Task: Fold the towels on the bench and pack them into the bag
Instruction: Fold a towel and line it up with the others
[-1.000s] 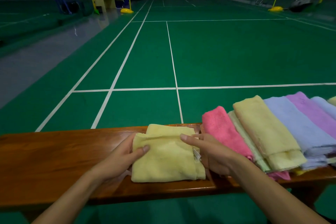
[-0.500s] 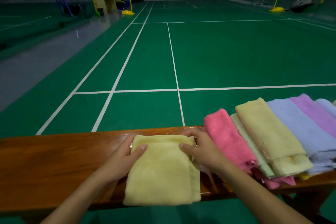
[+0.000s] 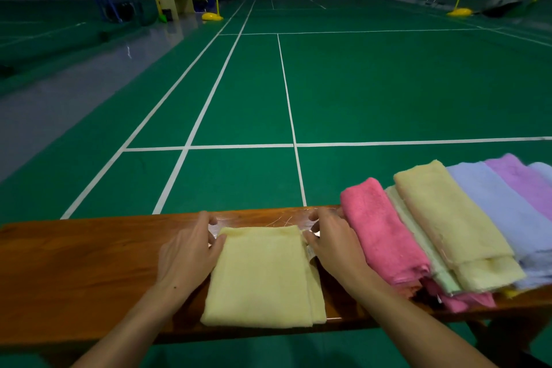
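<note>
Yellow folded towel (image 3: 263, 275) lies at the bench's (image 3: 74, 263) near edge, its far corners pinched by you: your left hand (image 3: 186, 251) curls on the far-left corner, your right hand (image 3: 331, 243) on the far-right corner. Just right of that hand, a pink towel (image 3: 379, 233) starts an overlapping row of pale green, yellow, blue and purple towels toward the bench's right end.

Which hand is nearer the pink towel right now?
Right. The right hand sits at the folded yellow towel's far right corner, right beside the pink towel. The left hand is at the far left corner, across the yellow towel.
</note>
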`<state>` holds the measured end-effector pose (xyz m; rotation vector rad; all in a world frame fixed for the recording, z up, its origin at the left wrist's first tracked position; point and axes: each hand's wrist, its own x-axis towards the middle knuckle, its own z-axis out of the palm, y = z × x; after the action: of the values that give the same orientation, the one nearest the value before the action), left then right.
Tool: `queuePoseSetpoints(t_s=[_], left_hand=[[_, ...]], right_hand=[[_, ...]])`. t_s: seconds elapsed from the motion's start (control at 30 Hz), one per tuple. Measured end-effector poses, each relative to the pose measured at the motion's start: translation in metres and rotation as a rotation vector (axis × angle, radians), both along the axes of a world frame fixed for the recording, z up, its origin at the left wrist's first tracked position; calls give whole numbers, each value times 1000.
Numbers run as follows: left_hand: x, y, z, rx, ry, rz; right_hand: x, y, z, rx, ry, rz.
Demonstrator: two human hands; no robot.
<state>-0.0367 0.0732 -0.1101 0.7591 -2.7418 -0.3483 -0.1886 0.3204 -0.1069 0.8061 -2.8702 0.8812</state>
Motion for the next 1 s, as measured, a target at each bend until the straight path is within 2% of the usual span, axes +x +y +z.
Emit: queuePoseSetpoints(t_s=[0.13,0.23,0.3,0.37,0.43,0.6,0.87,1.0], left_hand=[[15,9,-5,-23,65,-214],[25,31,-10,-60,-93,-394],[29,40,-14,-101,-234,-424],[32,45,-16,-105,-314,-400],[31,45,-17,-109,-310,-384],[21,46,-25,-118,-264,-370],[3,33,-19,-39,-253,-437],[9,20,-11,-12,-153,-479]], right_hand=[[16,-1,8,28,208,140],[43,-8,4,51,194,387],[60,-10,-8,200,231,471],[69,-10,-17,338,277,487],[72,-9,-19,408,268,477],[68,-10,-21,388,115,516],[39,-8,-13,472,88,543],[35,-2,5,376,181,453]])
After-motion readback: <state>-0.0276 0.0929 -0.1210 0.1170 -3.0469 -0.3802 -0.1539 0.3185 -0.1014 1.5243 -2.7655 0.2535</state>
